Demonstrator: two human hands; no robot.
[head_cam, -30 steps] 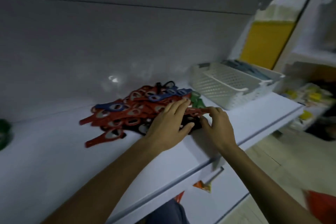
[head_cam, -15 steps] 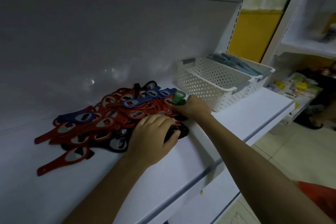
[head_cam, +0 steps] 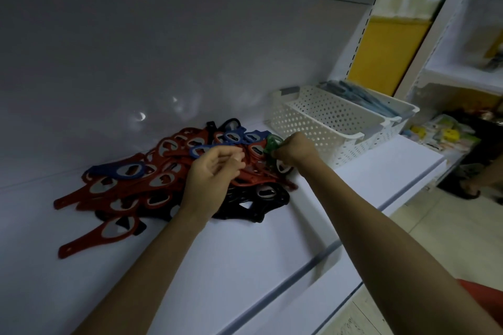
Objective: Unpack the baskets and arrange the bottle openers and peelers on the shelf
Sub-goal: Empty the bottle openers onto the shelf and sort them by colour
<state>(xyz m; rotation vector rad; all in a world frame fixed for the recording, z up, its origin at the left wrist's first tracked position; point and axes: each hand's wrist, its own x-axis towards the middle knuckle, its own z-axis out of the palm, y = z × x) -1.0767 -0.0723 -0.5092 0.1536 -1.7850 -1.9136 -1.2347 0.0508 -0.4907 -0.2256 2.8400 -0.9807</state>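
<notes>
While my right hand (head_cam: 295,149) pinched the green bottle opener (head_cam: 271,144) at the right edge of the pile of bottle openers (head_cam: 152,182), just left of the white basket (head_cam: 321,128), my left hand (head_cam: 212,177) hovered over the middle of the pile with its fingers loosely curled, and I could see nothing held in them. The pile lay in the centre of the frame on the white shelf (head_cam: 245,266), with red, blue and black pieces crossing one over another. I judged these openers to be light, flat and stiff, plastic bodies with a shiny metal insert in the head. They would probably not bend or break under my fingers, but they looked smooth and could slip. Because they overlapped, lifting one might drag its neighbours. The best place to take one seemed to me the head ring, or a handle end which stuck out free from the others, as the green one did. Behind the white basket stood a second basket (head_cam: 409,110) with bluish things (head_cam: 364,96) inside; whether they were the peelers I could not tell. Compared with half a second before, my left hand had risen from the black openers (head_cam: 261,198), where it was lying flat, while my right hand stayed on the green one.
</notes>
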